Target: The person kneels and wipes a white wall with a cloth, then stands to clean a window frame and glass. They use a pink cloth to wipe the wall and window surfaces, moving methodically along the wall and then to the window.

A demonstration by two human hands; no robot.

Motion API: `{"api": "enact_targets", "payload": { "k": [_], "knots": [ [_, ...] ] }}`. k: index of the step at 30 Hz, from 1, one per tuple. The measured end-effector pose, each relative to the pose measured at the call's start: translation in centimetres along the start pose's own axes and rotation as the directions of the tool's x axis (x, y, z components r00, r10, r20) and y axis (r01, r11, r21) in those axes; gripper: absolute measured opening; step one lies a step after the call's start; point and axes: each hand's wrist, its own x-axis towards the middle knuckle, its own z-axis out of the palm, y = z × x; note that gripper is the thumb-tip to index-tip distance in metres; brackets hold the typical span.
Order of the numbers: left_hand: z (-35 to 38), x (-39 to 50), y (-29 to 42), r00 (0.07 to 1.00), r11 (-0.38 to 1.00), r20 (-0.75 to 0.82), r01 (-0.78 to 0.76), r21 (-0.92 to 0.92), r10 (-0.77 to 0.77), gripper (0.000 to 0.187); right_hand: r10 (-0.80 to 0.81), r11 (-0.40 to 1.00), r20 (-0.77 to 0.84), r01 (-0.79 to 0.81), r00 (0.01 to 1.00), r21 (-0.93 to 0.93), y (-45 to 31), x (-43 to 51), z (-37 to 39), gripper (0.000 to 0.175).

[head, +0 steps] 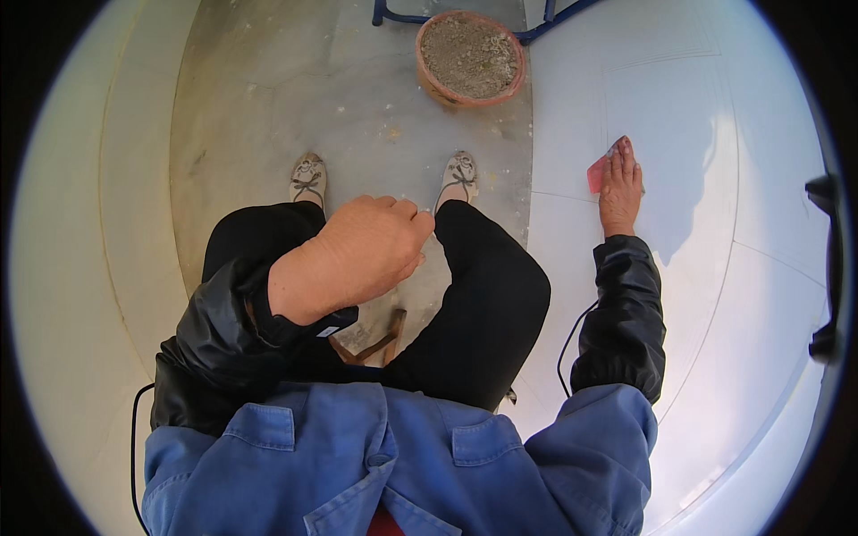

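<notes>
My left hand (362, 248) is in front of my body above my knees, with its back towards me and its fingers curled. Its palm is hidden, so whether it holds anything cannot be told. At the right, my right hand (620, 181) lies over a pinkish-red piece of cloth or pad (596, 175), pressing it against a white tiled surface (570, 147). The cloth sticks out at the left of the fingers, and a thin greenish edge shows at the right.
A round tub (472, 57) of grey-brown, crumbly material stands on the grey floor (268, 114), beside blue metal legs (536, 33). Wooden legs (392, 338) show between my thighs. Black cords (565, 348) run near both sleeves. A dark fixture (831, 268) is at the right rim.
</notes>
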Motion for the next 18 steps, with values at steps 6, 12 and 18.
{"api": "enact_targets", "payload": {
  "k": [6, 12, 18],
  "knots": [
    [-1.7, 1.4, 0.3, 0.994, 0.998, 0.097, 0.055, -0.022, -0.053, 0.050, -0.182, 0.980, 0.346, 0.200, 0.920, -0.016, -6.8, -1.9, 13.1, 0.059],
    [-2.5, 1.9, 0.2, 0.999, 0.998, 0.022, 0.030, -0.051, -0.029, 0.047, -0.227, 0.956, 0.435, 0.114, 0.872, 0.270, -11.0, -14.1, 16.6, 0.066],
    [-2.5, 1.0, 1.4, 0.998, 0.999, 0.056, -0.006, -0.049, 0.009, 0.045, -0.106, 0.947, 0.446, -0.047, 0.889, 0.318, -8.7, -20.1, 7.7, 0.068]
  ]
}}
